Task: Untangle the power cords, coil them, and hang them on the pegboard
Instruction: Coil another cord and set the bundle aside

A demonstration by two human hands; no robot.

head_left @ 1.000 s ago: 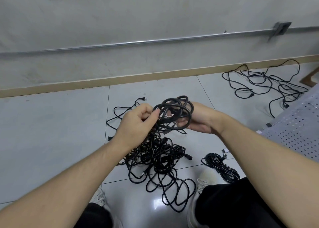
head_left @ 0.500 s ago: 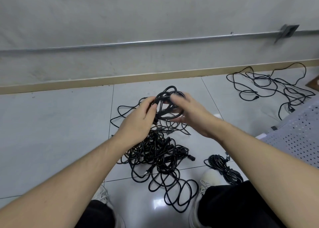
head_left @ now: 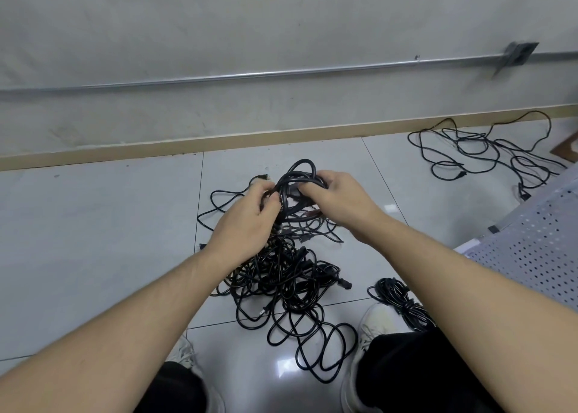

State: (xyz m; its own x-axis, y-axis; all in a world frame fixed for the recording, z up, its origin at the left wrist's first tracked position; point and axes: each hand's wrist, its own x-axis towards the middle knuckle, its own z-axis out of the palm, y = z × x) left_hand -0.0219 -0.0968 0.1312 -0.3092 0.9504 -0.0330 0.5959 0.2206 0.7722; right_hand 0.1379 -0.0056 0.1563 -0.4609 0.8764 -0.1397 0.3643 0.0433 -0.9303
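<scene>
A small coil of black power cord [head_left: 301, 175] is held up above the floor between both hands. My left hand [head_left: 247, 222] grips its left side with curled fingers. My right hand [head_left: 336, 193] lies over its right side, fingers curled onto the loops. Below them a large tangle of black cords [head_left: 284, 275] spreads over the white floor tiles. A finished black bundle [head_left: 397, 300] lies on the floor by my right shoe. The white pegboard [head_left: 538, 243] lies flat at the right edge.
More loose black cords [head_left: 488, 153] sprawl on the floor at the back right, near the wall. A metal conduit [head_left: 250, 76] runs along the grey wall. My shoes [head_left: 375, 322] and dark trouser legs frame the bottom of the view.
The coil has turned from facing me to more edge-on and looks smaller. My right hand moved from under the coil to on top of it. Both hands drew closer together.
</scene>
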